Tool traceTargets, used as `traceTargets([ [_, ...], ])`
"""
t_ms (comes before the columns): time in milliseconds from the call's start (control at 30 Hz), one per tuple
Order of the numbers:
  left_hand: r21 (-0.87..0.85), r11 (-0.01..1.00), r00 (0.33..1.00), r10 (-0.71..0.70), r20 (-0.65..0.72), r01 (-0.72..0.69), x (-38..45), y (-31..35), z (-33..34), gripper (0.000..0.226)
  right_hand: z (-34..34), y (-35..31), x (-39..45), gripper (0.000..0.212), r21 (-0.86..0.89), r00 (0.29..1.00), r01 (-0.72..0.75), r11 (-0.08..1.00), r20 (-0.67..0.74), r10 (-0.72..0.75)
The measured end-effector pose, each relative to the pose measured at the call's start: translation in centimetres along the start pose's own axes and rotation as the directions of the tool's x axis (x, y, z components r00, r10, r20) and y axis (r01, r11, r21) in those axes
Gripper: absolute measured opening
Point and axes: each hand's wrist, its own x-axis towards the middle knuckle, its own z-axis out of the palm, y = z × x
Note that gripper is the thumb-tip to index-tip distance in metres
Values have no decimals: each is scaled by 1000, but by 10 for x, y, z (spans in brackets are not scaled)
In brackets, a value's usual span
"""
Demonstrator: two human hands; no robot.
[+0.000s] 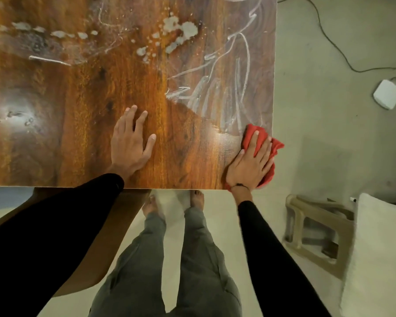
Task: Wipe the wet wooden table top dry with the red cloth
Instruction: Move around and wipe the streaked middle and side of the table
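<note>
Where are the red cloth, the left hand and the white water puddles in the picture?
red cloth [254, 133]: head view, upper bare corner.
left hand [128, 145]: head view, back of hand.
water puddles [188, 28]: head view, largest blob.

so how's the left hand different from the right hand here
The left hand lies bare and flat on the wooden table top, fingers spread; the right hand presses down on the red cloth. The left hand sits well in from the edges on dry-looking wood; the right hand is at the near right corner, below the wet streaks. Both have straight fingers and black sleeves.
</note>
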Motion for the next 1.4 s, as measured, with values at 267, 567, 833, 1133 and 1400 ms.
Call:
traceTargets([
  [267, -8, 1000, 1000, -8, 7, 8, -9, 55, 27, 74, 16, -2, -17, 63, 50, 753, 633, 773, 192, -629],
  [567, -4, 1000, 999, 10, -50, -10, -7, 48, 34, 79, -4, 64, 57, 64, 68, 883, 459, 886, 76, -463],
  [833, 6, 1000, 999, 11, -46, -11, -6, 46, 39, 80, -3, 41, 9, 63, 224, 980, -181, 958, -41, 195],
  [1133, 13, 1000, 999, 14, -47, -14, -7, 44, 43, 84, 3, -4, 102, 64, 186, 982, -180, 966, -21, 187],
  [1400, 12, 1000, 999, 1, -32, -1, -4, 43, 43, 85, -3, 23, 72, 70, 62, 966, 239, 969, 80, -244],
])
